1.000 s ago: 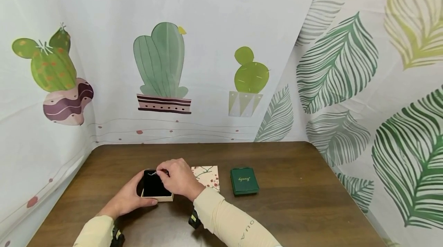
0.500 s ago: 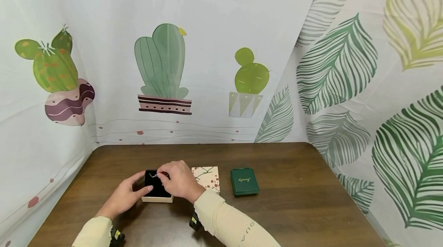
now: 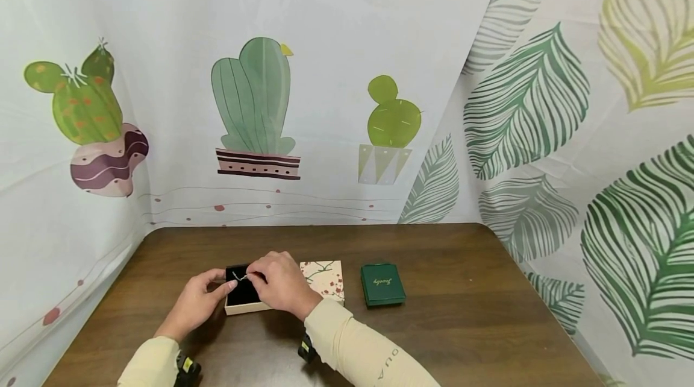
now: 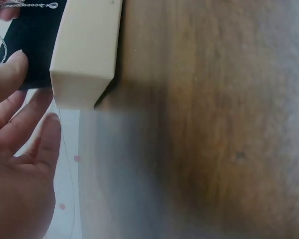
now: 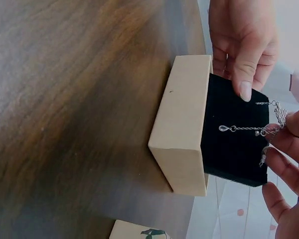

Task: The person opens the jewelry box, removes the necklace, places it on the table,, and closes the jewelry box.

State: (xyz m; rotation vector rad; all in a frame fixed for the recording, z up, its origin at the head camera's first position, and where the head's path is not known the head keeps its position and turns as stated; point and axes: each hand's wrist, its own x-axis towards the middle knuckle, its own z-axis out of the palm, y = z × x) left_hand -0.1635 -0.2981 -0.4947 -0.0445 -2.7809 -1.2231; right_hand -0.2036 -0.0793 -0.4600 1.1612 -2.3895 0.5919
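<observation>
A small cream jewelry box (image 5: 182, 109) stands on the table with a black velvet insert (image 5: 229, 154) sticking up out of it. My left hand (image 3: 195, 302) pinches the insert at its left side, the thumb on the black face and fingers behind. Over the insert's upper part hangs a silver chain necklace (image 5: 249, 129), a drop-shaped end lying against the velvet. My right hand (image 3: 279, 281) pinches the bunched chain between thumb and fingertips at the insert's top edge. In the head view that hand hides the insert's right part.
Just right of the box lies a cream lid (image 3: 325, 278) with a floral print, partly behind my right wrist. Farther right on the brown table (image 3: 450, 314) sits a green jewelry box (image 3: 384, 284). A patterned curtain (image 3: 336, 25) borders the table's back and sides.
My left thumb has moved up from the box's front wall onto the insert's black face. The box has turned slightly. My right hand stays almost in place with the chain.
</observation>
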